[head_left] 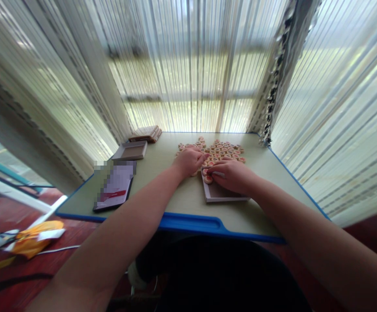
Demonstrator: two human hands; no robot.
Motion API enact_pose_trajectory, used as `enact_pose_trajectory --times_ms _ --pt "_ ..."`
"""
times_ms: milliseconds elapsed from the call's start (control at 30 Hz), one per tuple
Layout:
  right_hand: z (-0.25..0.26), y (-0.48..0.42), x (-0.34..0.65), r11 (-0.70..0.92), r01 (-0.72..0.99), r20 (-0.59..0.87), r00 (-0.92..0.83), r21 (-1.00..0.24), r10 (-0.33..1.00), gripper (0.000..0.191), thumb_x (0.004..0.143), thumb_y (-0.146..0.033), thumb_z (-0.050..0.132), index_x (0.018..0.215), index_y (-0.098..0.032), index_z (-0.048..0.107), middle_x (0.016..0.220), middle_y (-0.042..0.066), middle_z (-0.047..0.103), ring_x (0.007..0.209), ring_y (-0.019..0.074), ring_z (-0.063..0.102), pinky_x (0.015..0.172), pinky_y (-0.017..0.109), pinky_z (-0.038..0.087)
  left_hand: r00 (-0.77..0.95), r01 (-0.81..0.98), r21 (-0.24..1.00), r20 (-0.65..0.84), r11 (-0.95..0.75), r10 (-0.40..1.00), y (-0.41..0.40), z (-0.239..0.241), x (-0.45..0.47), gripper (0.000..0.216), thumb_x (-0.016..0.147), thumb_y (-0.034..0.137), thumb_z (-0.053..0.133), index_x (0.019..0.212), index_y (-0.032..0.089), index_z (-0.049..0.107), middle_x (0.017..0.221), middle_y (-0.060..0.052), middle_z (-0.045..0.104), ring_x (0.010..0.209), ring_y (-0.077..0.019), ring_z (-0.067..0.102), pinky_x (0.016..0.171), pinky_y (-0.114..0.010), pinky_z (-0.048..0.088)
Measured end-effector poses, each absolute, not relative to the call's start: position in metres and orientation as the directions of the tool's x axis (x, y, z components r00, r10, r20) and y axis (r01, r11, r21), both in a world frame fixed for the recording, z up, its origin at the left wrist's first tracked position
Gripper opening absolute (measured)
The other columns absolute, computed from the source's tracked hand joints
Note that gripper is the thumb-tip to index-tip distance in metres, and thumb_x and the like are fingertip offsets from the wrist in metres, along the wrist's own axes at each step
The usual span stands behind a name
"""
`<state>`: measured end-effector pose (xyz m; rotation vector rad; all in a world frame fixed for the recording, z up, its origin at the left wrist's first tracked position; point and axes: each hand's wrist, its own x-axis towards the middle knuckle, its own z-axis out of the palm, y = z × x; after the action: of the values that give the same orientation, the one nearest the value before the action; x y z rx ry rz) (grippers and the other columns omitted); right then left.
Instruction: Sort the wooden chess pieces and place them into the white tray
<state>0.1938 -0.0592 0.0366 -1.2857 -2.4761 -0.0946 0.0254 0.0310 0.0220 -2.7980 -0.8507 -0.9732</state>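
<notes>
Many round wooden Chinese chess pieces (224,149) with printed characters lie spread at the middle of the table's far half. My left hand (190,160) is over the near left part of this spread, its fingers curled; what is under or in them is hidden. A shallow open box (222,199) stands just in front of the pieces. My right hand (234,174) reaches over it, fingertips closed on a Chinese chess piece (208,178) at the box's left inner corner. Another piece lies against it there. The box's right part is covered by my right hand and wrist.
At the left lies a tablet (118,186), its screen partly blurred. Behind it are a second shallow box part (131,151) and a stack of book-like things (145,133). Curtains (191,86) hang close behind the table (162,173), whose edge is blue with a front groove.
</notes>
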Motion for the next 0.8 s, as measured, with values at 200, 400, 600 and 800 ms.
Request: enact_pose_trajectory --times_ms 200,400,600,800 --pt "0.0337 -0.0565 0.1969 0.596 0.795 0.357 -0.527 -0.112 0.771 0.027 0.081 -0.024 0.049 0.098 -0.024 0.069 0.094 0.003 0.069 0.088 0.0196 0.057 0.083 0.030 0.042 0.655 0.543 0.088 0.577 -0.835 0.487 0.0305 0.0234 0.0250 0.050 0.090 0.040 0.035 0.059 0.016 0.066 0.070 -0.005 0.067 0.072 -0.0145 0.057 0.078 -0.029 0.040" --pt "0.0393 -0.0621 0.1967 0.631 0.756 0.375 -0.542 -0.175 0.752 0.022 0.079 -0.033 0.054 0.092 -0.023 0.070 0.091 0.005 0.067 0.087 0.0190 0.057 0.077 0.028 0.042 0.651 0.540 0.086 0.587 -0.837 0.481 0.0311 0.0225 0.0244 0.050 0.090 0.040 0.034 0.060 0.017 0.067 0.070 -0.005 0.067 0.073 -0.0145 0.057 0.079 -0.029 0.041" --pt "0.0374 -0.0623 0.1943 0.637 0.743 0.345 -0.554 -0.206 0.758 0.015 0.077 -0.031 0.056 0.081 -0.022 0.068 0.083 0.004 0.065 0.078 0.0165 0.056 0.071 0.026 0.041 0.643 0.537 0.096 0.597 -0.838 0.480 0.0327 0.0206 0.0247 0.051 0.090 0.041 0.034 0.059 0.016 0.066 0.068 -0.005 0.066 0.072 -0.0141 0.057 0.079 -0.029 0.041" --pt "0.0346 -0.0611 0.1933 0.635 0.744 0.357 -0.547 -0.209 0.757 0.017 0.078 -0.034 0.056 0.080 -0.021 0.068 0.080 0.004 0.064 0.076 0.0161 0.055 0.070 0.026 0.041 0.639 0.524 0.106 0.607 -0.845 0.472 0.0330 0.0201 0.0246 0.050 0.090 0.040 0.034 0.060 0.016 0.066 0.067 -0.005 0.066 0.071 -0.0143 0.057 0.079 -0.030 0.041"
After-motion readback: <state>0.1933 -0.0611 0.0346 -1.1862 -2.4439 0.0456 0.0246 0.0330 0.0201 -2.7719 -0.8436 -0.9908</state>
